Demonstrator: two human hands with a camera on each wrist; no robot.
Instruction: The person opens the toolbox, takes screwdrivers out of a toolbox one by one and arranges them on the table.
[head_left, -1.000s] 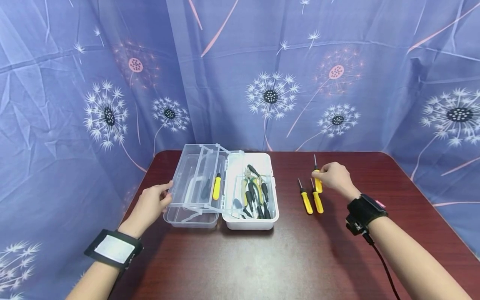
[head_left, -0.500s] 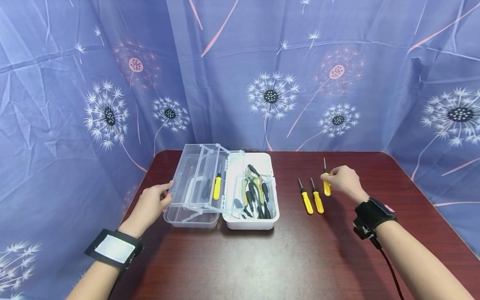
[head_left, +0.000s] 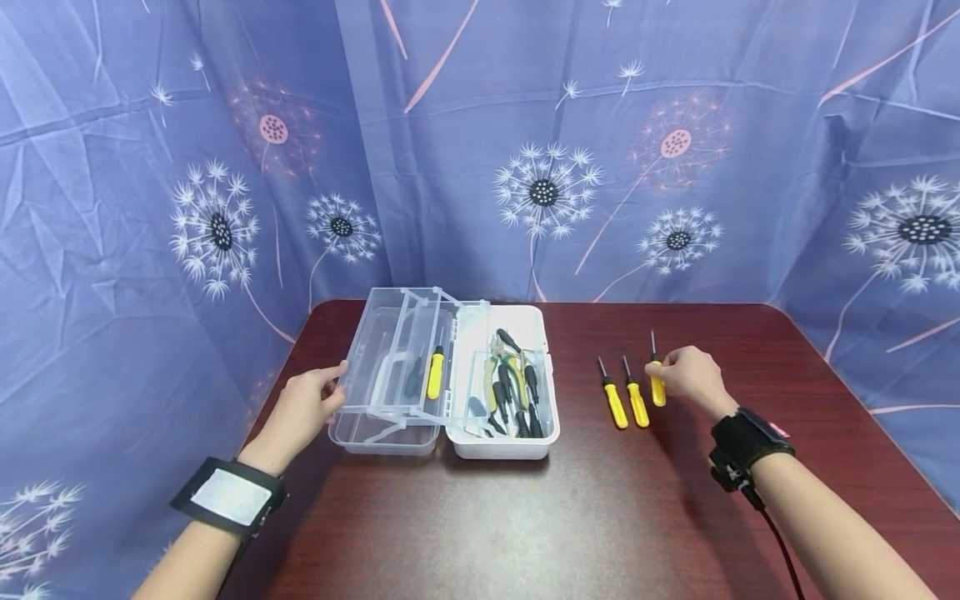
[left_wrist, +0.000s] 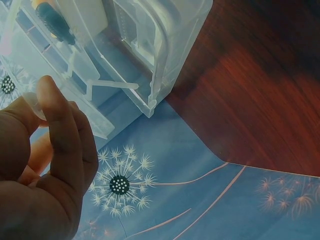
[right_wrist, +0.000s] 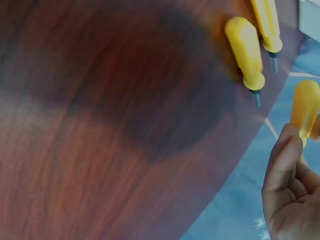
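**Three yellow screwdrivers beside an open tool case**

On the dark red table (head_left: pixel 600 517), right of the case, the right hand (head_left: pixel 692 377) pinches a yellow-handled screwdriver (head_left: pixel 657 385) by its handle, fingers curled round it, the blade pointing away from the person. The tool sits low over the wood; from the head view it is hard to say whether its handle end already touches the table or hangs just above it. Just beside it, toward the case, lie two more yellow screwdrivers (head_left: pixel 636 398), (head_left: pixel 614 402), side by side and roughly parallel, blades likewise pointing away. The right wrist view shows the same pair (right_wrist: pixel 246 52), (right_wrist: pixel 267 22) flat on the wood and the held handle (right_wrist: pixel 306 110) between the fingertips.

The left hand (head_left: pixel 300 412) rests against the outer edge of the clear plastic lid (head_left: pixel 390 358) of the tool case, thumb and fingers lightly hooked on the rim. The lid is thrown fully open to the left and carries one yellow-handled driver (head_left: pixel 433 372) and a dark tool (head_left: pixel 411 377). The white case body (head_left: pixel 501 446) holds pliers and several black-handled tools (head_left: pixel 513 392).

A blue dandelion-print cloth (head_left: pixel 540 167) hangs behind and around the table
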